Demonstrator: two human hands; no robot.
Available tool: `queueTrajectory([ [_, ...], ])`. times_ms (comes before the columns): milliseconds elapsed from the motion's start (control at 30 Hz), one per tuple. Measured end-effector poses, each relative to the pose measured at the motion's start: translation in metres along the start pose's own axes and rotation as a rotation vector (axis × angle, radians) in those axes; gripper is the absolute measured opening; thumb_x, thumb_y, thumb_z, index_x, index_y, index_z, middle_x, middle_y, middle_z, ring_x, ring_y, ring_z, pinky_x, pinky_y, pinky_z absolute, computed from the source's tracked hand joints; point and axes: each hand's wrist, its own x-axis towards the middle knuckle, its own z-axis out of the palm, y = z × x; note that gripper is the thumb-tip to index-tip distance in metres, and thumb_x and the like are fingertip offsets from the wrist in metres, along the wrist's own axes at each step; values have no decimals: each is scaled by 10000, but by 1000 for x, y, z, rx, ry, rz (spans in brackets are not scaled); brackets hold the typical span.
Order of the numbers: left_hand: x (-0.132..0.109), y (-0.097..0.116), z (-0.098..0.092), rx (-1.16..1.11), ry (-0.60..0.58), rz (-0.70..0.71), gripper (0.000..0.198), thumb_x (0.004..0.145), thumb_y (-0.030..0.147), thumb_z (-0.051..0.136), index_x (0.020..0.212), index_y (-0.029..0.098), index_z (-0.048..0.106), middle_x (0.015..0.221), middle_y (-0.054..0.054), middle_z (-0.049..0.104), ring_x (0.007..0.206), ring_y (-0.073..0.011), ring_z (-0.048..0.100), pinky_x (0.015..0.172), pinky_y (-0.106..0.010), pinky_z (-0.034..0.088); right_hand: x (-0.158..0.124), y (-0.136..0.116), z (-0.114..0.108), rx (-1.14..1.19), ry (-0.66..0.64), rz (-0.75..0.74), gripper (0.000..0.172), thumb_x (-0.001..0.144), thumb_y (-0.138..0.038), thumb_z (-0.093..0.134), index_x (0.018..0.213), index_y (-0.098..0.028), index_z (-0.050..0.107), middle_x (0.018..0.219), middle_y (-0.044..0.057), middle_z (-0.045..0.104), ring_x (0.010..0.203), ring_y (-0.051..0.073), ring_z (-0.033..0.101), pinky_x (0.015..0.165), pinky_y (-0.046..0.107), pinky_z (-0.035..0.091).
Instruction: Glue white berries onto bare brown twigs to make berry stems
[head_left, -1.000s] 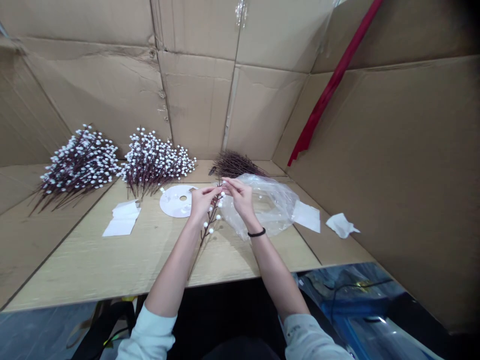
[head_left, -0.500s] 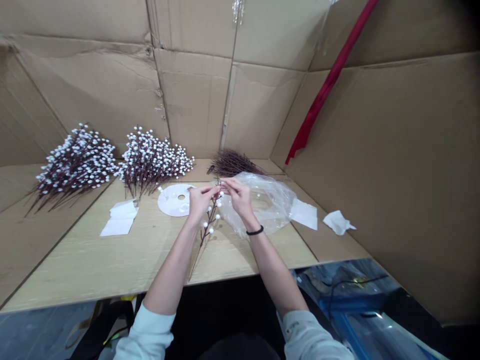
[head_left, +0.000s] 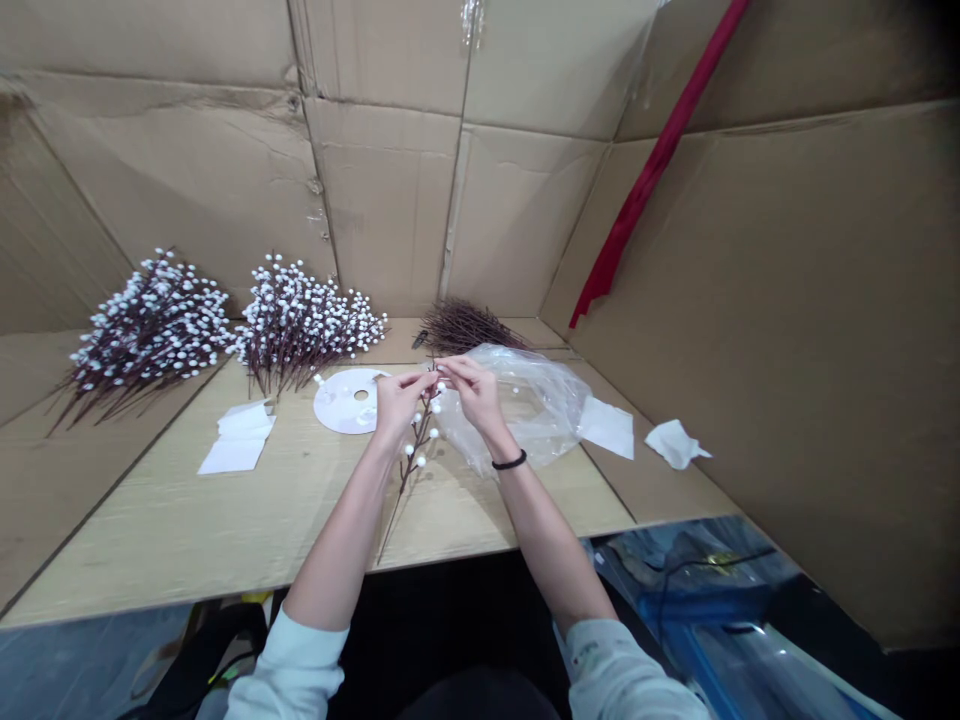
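We have one brown branch (head_left: 409, 462) with white berries in front of us, slanting from our hands at the middle of the table (head_left: 187, 545) down toward the near edge. Its berries sit along the upper half, and the lower stem is bare; we cannot tell whether its bottom end touches the tabletop. Our left hand (head_left: 399, 405) grasps the branch near its top, thumb and fingers pinched together. Our right hand (head_left: 478, 395) meets it there, its fingertips also pinching the branch at the tip; whether stem or berry lies between them is too small to tell. We wear a black band (head_left: 509, 460) on the right wrist.

Just left of the left hand, and partly behind it, lies a round white disc (head_left: 335, 405) with a hole in its middle. Behind and to the right of the right hand spreads a clear plastic bag (head_left: 551, 400). A white sheet (head_left: 609, 428) touches the bag's right side, and a crumpled white paper (head_left: 675, 443) lies farther right. Left of the disc we see a folded white paper (head_left: 236, 440).

On the far side, a bundle of bare twigs (head_left: 471, 328) lies behind the bag, and two heaps of berry branches (head_left: 307, 312) sit side by side at the far left. Beyond them stands a cardboard wall (head_left: 390, 210); a red strip (head_left: 649, 185) hangs at the far right.
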Motion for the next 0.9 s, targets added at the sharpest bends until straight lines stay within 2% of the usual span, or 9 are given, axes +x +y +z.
queueTrajectory([
  [467,0,1,2,-114,-75,-74,201,590,286,669,715,131,694,675,-40,649,600,-103,532,601,-225,414,0,-1,1,20,102,10,266,749,-391,551,925,-231,671,962,41,632,788,139,615,711,288,536],
  [600,0,1,2,-55,-54,-55,177,598,287,655,662,125,686,602,-26,618,554,-95,498,555,-215,388,2,-2,-3,26,235,67,346,730,-380,569,1032,-215,609,835,30,655,656,123,609,609,265,522],
  [700,-1,2,1,14,-67,-48,176,599,289,648,643,122,682,575,-24,605,534,-99,490,532,-219,380,3,-4,-9,-35,311,34,258,714,-372,591,877,-179,646,741,24,644,612,115,579,604,261,500],
  [767,-2,2,1,79,-95,-42,182,606,292,640,635,117,681,568,-28,605,525,-103,492,520,-221,375,3,-6,-11,-68,295,-17,204,705,-355,610,794,-178,661,783,35,643,683,125,587,665,272,497],
  [900,-3,1,1,211,-106,-21,189,613,286,628,657,112,688,600,-45,633,545,-121,526,539,-229,394,2,-9,-12,-138,246,-111,172,722,-328,610,827,-211,680,950,51,621,890,148,576,779,281,476],
])
